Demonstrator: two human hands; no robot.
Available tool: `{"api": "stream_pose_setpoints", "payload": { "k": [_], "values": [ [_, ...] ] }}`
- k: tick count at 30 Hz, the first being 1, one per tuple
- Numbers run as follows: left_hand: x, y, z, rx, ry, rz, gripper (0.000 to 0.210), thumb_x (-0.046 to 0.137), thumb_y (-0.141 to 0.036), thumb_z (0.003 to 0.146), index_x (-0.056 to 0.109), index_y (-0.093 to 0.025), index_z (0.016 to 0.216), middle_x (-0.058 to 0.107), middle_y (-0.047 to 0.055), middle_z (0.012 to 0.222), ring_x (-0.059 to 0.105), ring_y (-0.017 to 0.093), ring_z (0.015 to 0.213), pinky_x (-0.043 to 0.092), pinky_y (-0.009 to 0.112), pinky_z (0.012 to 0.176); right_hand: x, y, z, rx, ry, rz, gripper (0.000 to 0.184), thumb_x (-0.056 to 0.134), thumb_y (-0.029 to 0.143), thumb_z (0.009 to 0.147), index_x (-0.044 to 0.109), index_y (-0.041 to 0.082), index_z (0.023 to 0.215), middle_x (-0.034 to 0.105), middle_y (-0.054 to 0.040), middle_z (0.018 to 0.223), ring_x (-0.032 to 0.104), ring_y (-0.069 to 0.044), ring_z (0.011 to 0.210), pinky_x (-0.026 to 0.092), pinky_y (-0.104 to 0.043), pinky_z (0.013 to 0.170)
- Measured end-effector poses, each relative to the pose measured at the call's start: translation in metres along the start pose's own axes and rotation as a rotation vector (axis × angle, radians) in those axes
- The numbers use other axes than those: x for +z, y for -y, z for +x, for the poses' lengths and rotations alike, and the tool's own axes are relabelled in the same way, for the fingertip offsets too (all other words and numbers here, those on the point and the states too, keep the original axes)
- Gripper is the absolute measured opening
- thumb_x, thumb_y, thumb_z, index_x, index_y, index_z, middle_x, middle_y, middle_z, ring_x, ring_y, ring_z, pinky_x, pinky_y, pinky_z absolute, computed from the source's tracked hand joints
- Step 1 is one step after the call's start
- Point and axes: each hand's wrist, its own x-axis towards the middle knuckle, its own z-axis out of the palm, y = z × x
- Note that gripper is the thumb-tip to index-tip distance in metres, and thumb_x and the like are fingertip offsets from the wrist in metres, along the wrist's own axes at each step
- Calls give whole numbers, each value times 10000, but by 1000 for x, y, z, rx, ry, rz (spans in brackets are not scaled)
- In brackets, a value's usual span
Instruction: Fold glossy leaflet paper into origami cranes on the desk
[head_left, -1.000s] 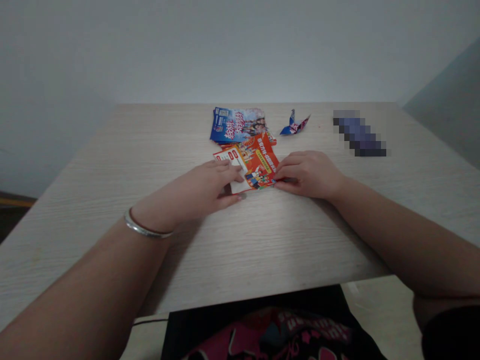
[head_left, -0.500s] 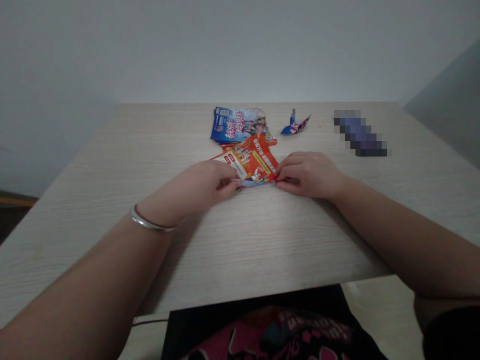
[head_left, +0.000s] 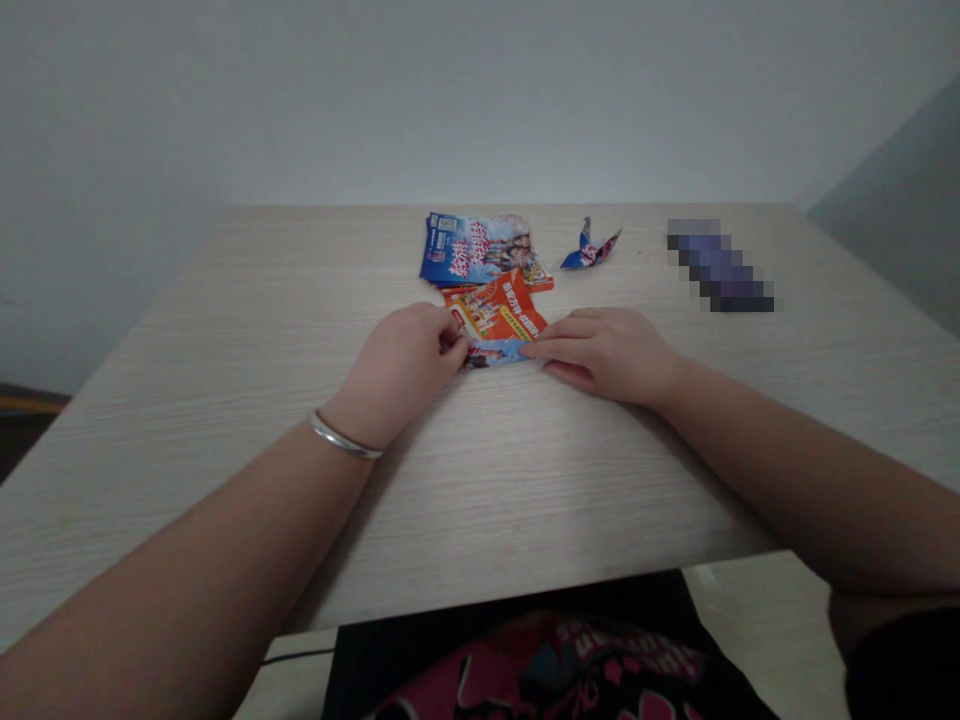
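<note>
A printed paper leaflet, orange on its upper face, lies on the table with its near edge folded up into a blue strip. My left hand is closed, pinching the left end of that strip between thumb and fingers and covering the leaflet's left corner. At the strip's right end, my right hand has its fingertips on the fold and its thumb low beside the near edge. The leaflet's far corner touches or overlaps a stack of blue leaflets; I cannot tell which.
Right of the stack, a folded paper shape with upright points stands on the light wood table. Farther right lies a pixelated dark bluish object. A wall rises behind the table's far edge.
The near edge is now folded up, showing a wider blue strip. My left hand has moved slightly right and away from me; my right fingers have slid left onto the fold.
</note>
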Motion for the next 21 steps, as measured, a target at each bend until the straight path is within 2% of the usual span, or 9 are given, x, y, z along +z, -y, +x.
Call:
{"api": "stream_pose_setpoints", "payload": {
  "k": [2, 5, 7, 9, 13, 17, 21],
  "values": [
    [-1, -3, -1, -31, 10, 63, 188, 597, -307, 899, 659, -195, 761, 683, 62, 809, 599, 200, 706, 491, 340, 713, 1, 2, 2, 10, 27, 2, 327, 563, 296, 990, 740, 246, 1261, 790, -56, 1137, 677, -224, 922, 474, -335, 740],
    [-6, -10, -3, -64, 10, 78, 173, 578, -292, 923, 674, -160, 983, 706, 91, 959, 655, 231, 838, 532, 358, 790, 0, 5, 4, 50, 64, 5, 348, 548, 292, 999, 729, 242, 1293, 785, -64, 1158, 654, -227, 922, 471, -344, 764],
    [-11, -17, -5, -7, 27, 79, 233, 577, -283, 935, 648, -136, 1101, 686, 122, 1090, 666, 252, 965, 545, 373, 869, -2, 6, 5, 87, 83, 8, 350, 538, 306, 1011, 726, 248, 1302, 791, -59, 1149, 654, -225, 917, 470, -340, 762],
    [-16, -23, -8, 36, 50, 92, 237, 577, -282, 949, 640, -135, 1123, 647, 136, 1180, 658, 262, 1063, 544, 379, 936, -3, 5, 6, 123, 95, 9, 353, 543, 313, 1016, 717, 255, 1318, 795, -48, 1141, 660, -223, 921, 471, -332, 756],
    [-25, -36, -13, 52, 147, 157, 267, 555, -290, 979, 647, -142, 1181, 605, 133, 1282, 682, 253, 1045, 570, 376, 914, -4, 4, 8, 141, 101, -12, 340, 555, 280, 1010, 726, 246, 1301, 796, -35, 1153, 669, -223, 934, 477, -329, 760],
    [-26, -45, -19, 69, 257, 342, 348, 479, -256, 1017, 629, -150, 1313, 529, 136, 1492, 717, 257, 999, 594, 390, 820, -3, 3, 9, 117, 88, -55, 320, 540, 264, 1013, 753, 226, 1248, 790, -51, 1167, 672, -224, 933, 477, -333, 754],
    [-22, -48, -24, 144, 364, 436, 422, 397, -227, 1049, 593, -133, 1410, 636, 126, 1421, 710, 293, 1066, 594, 416, 835, -4, 4, 13, 92, 123, -80, 295, 555, 270, 1000, 775, 225, 1192, 783, -72, 1064, 649, -221, 917, 456, -325, 733]
  ]
}}
